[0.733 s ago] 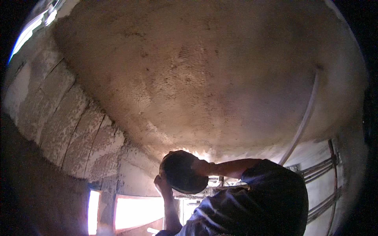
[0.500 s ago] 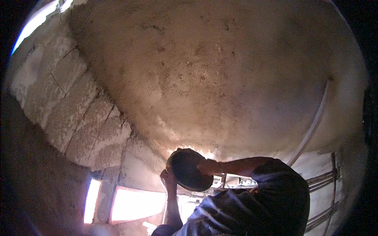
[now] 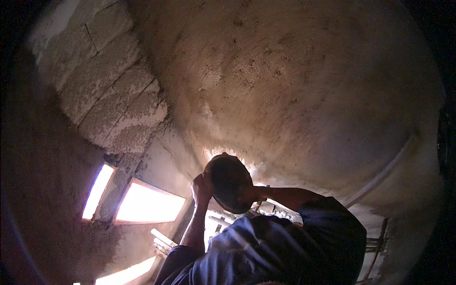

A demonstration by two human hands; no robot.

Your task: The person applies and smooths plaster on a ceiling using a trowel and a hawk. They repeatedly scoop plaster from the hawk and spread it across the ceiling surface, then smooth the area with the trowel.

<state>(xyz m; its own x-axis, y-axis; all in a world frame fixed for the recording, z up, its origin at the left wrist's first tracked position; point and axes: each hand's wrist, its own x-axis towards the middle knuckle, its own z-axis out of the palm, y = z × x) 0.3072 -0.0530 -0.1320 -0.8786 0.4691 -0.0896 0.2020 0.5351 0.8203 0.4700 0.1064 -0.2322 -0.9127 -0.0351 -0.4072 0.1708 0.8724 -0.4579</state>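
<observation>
Where hands [image 3: 201, 189] grip, a dark round object [image 3: 229, 183] shows.

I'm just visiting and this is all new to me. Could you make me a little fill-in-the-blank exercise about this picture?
1. The dark round thing has ____ hands at it: the left hand and the right hand.
2. The shirt is dark ____ in colour.
3. The light in the wide window is bright ____.
4. In the picture, the wide window is to the left of the round thing, and the long pale strip is to its ____.

Missing words: two; blue; white; right.
</observation>
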